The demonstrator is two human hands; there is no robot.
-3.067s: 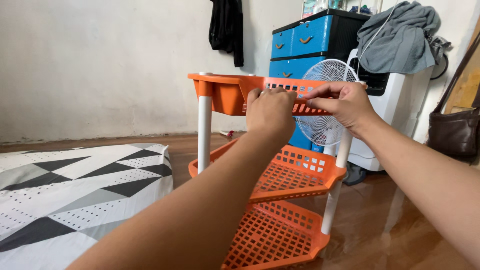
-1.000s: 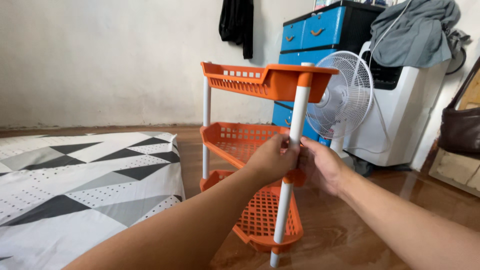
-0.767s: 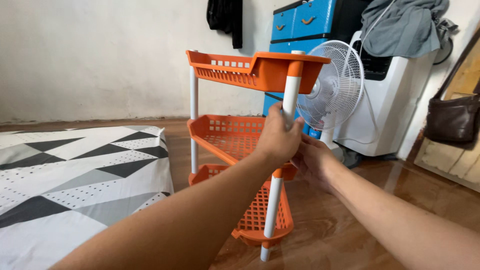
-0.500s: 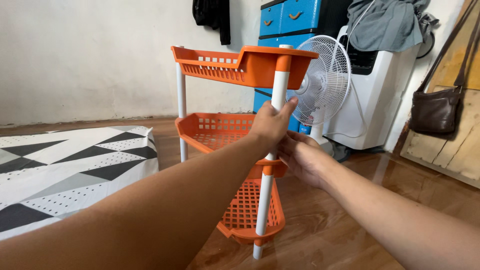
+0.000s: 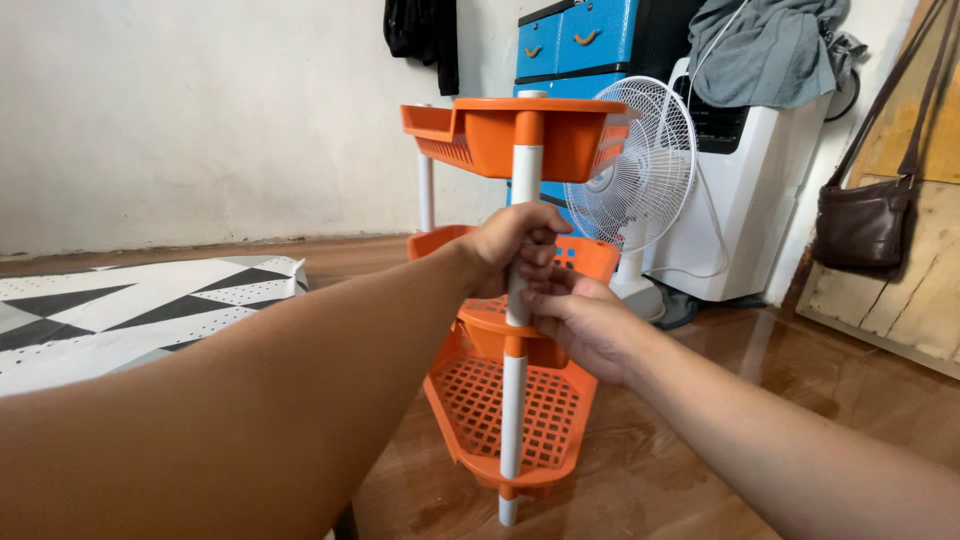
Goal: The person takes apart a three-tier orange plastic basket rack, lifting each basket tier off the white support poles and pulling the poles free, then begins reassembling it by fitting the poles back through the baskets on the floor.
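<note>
Your left hand point(image 5: 515, 245) is clamped round the white pole point(image 5: 516, 400) of the orange rack point(image 5: 520, 135). Your right hand point(image 5: 580, 325) grips the pole just below it, fingers closed.

No packages, labels, signs or screens show anywhere in this view.
</note>
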